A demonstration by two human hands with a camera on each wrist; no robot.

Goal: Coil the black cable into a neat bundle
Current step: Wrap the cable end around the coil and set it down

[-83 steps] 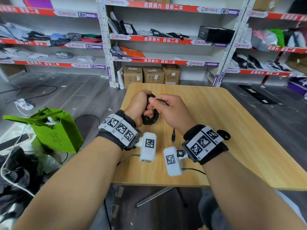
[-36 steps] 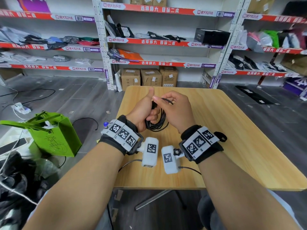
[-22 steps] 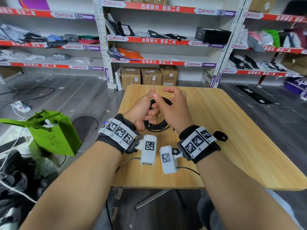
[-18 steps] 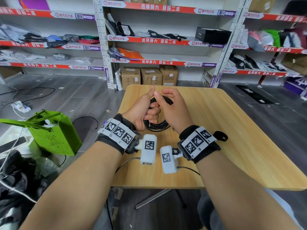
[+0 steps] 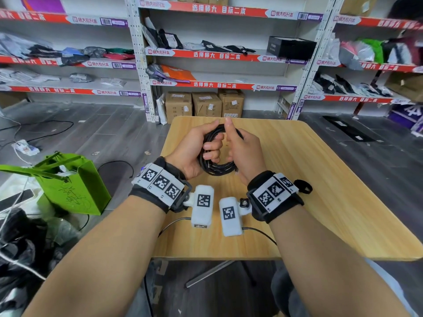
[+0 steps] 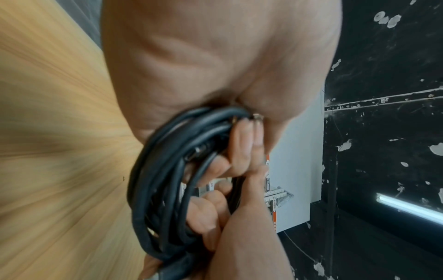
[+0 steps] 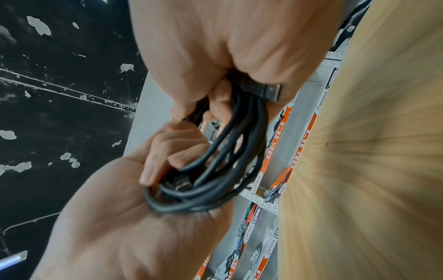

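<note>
Above wooden table (image 5: 320, 179), mid-frame: black cable (image 5: 217, 167) coiled, gripped by curled left hand (image 5: 194, 152) and right hand (image 5: 246, 154).

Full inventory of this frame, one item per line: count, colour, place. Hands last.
black cable: one, black, coiled in loops, held above the table between both hands
USB plug: one, black and metal, sticking out by the right palm
wooden table: one, light wood, under the hands
paper gift bag: one, green, on the floor left of the table
cardboard boxes: three, brown, under the middle shelf
shelving racks: white with red strips, along the wall
left hand: grips the coil
right hand: grips the coil
</note>
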